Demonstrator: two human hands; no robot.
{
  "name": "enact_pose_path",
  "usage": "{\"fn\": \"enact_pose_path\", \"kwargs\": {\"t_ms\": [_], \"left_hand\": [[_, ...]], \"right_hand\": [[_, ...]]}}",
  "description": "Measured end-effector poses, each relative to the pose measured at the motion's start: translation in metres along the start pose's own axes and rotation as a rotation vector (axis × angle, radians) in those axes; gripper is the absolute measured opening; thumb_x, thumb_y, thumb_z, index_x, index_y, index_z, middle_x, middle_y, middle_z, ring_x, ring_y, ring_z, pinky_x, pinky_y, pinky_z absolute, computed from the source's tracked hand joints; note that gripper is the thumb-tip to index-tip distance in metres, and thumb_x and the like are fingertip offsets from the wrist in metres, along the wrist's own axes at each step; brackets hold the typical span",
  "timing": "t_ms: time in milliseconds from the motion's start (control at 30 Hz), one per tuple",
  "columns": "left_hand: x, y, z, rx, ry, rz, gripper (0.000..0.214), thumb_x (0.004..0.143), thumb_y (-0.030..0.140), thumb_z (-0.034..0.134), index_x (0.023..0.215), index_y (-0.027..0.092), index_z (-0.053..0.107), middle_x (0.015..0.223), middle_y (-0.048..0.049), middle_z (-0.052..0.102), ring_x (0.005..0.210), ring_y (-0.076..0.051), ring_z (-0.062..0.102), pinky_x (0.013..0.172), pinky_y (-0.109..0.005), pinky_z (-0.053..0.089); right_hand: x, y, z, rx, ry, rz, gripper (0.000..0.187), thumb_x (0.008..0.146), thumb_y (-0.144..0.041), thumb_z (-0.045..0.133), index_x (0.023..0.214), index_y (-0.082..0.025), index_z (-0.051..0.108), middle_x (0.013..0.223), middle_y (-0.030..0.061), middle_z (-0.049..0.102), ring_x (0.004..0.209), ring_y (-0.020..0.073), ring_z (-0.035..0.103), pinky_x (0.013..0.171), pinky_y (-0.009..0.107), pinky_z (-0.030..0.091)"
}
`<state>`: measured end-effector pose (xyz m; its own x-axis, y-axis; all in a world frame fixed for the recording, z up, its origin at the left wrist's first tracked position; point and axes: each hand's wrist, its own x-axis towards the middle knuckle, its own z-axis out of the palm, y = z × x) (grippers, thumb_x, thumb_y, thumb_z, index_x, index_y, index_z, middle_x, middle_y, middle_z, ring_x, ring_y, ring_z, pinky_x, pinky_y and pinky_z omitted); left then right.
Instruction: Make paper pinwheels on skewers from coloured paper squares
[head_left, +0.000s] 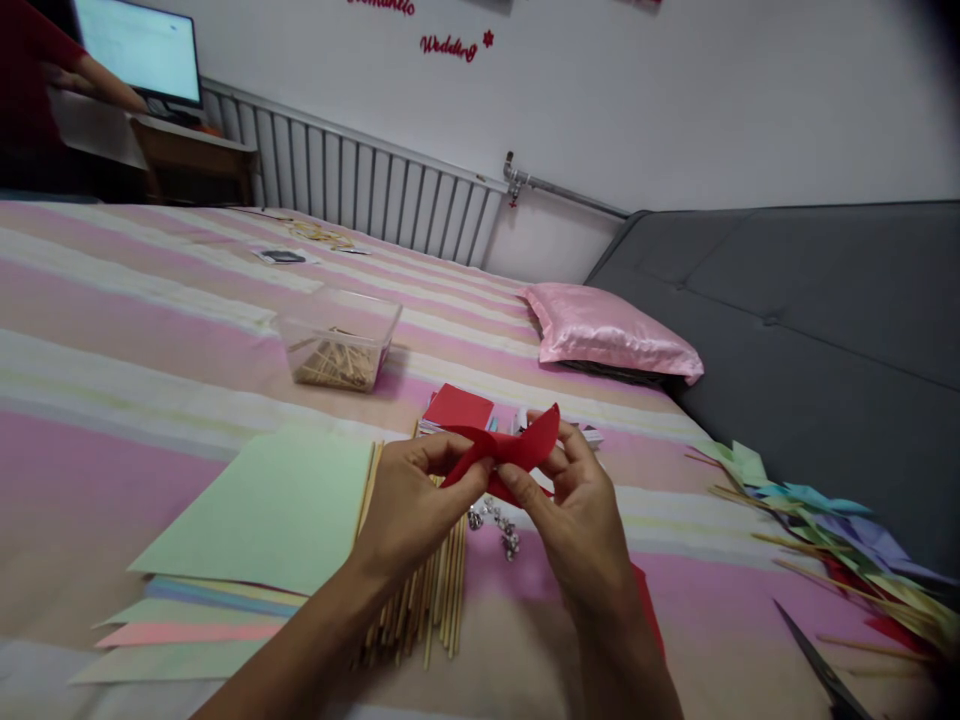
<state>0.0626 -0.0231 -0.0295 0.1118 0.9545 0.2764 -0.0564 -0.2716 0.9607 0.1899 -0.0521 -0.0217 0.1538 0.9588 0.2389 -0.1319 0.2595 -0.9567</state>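
Observation:
Between my two hands is a piece of red paper [536, 440] with its corners curled up and inward. My left hand [420, 490] pinches its left side, thumb near the centre. On the right side, my right hand [574, 500] grips the paper with its thumb pressed close to the left thumb. Below them on the bedspread lies a small heap of silver pins [495, 522]. A bundle of thin wooden sticks [427, 600] lies partly under my left forearm. Just beyond my hands sits a stack of red paper squares [459, 408].
Coloured paper sheets [262, 510] lie at left. A clear plastic box [341, 335] holds small sticks. Finished-looking paper pinwheels on sticks [847, 540] and scissors [817, 660] are at right, a pink pillow [615, 330] farther back. A person [45, 80] is near a monitor.

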Motion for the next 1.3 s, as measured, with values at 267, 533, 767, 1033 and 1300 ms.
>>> {"fn": "enact_pose_path", "kwargs": {"t_ms": [267, 533, 767, 1033, 1300], "left_hand": [[-0.001, 0.001, 0.0, 0.048, 0.0, 0.048, 0.009, 0.073, 0.017, 0.065, 0.072, 0.018, 0.074, 0.065, -0.0001, 0.072, 0.061, -0.013, 0.064, 0.062, -0.022, 0.049], [-0.003, 0.001, 0.003, 0.044, 0.017, 0.023, 0.012, 0.072, 0.019, 0.066, 0.077, 0.015, 0.076, 0.064, -0.0018, 0.073, 0.061, -0.016, 0.066, 0.06, -0.023, 0.05], [-0.004, 0.001, 0.004, -0.024, -0.042, 0.009, 0.014, 0.073, 0.016, 0.062, 0.08, 0.014, 0.074, 0.066, -0.0035, 0.072, 0.061, -0.017, 0.065, 0.061, -0.027, 0.052], [0.001, -0.002, 0.003, -0.126, -0.14, -0.088, 0.016, 0.069, 0.015, 0.064, 0.081, 0.012, 0.073, 0.068, -0.0037, 0.071, 0.063, -0.015, 0.063, 0.062, -0.025, 0.049], [0.008, 0.005, -0.014, -0.172, -0.303, -0.155, 0.015, 0.067, 0.027, 0.071, 0.075, 0.015, 0.072, 0.067, -0.0027, 0.071, 0.07, -0.016, 0.065, 0.067, -0.025, 0.049]], "right_hand": [[0.001, 0.004, -0.004, -0.104, -0.075, -0.006, 0.019, 0.078, -0.029, 0.067, 0.095, -0.021, 0.069, 0.098, 0.0038, 0.071, 0.093, 0.0199, 0.065, 0.08, 0.033, 0.055], [0.0, 0.004, -0.002, -0.019, -0.085, 0.023, 0.016, 0.078, -0.028, 0.068, 0.092, -0.021, 0.069, 0.095, 0.0023, 0.071, 0.09, 0.0181, 0.066, 0.077, 0.028, 0.056], [-0.001, 0.003, -0.003, -0.047, -0.065, 0.005, 0.014, 0.078, -0.027, 0.067, 0.09, -0.02, 0.07, 0.093, 0.0028, 0.071, 0.086, 0.0178, 0.067, 0.075, 0.028, 0.057], [0.002, 0.009, -0.006, -0.088, -0.003, 0.019, 0.019, 0.076, -0.028, 0.068, 0.092, -0.018, 0.069, 0.094, 0.0056, 0.072, 0.088, 0.0209, 0.066, 0.078, 0.033, 0.054], [0.005, 0.01, -0.01, -0.029, -0.019, 0.081, 0.02, 0.074, -0.029, 0.071, 0.091, -0.019, 0.071, 0.092, 0.0041, 0.073, 0.087, 0.0191, 0.067, 0.079, 0.031, 0.052]]}}
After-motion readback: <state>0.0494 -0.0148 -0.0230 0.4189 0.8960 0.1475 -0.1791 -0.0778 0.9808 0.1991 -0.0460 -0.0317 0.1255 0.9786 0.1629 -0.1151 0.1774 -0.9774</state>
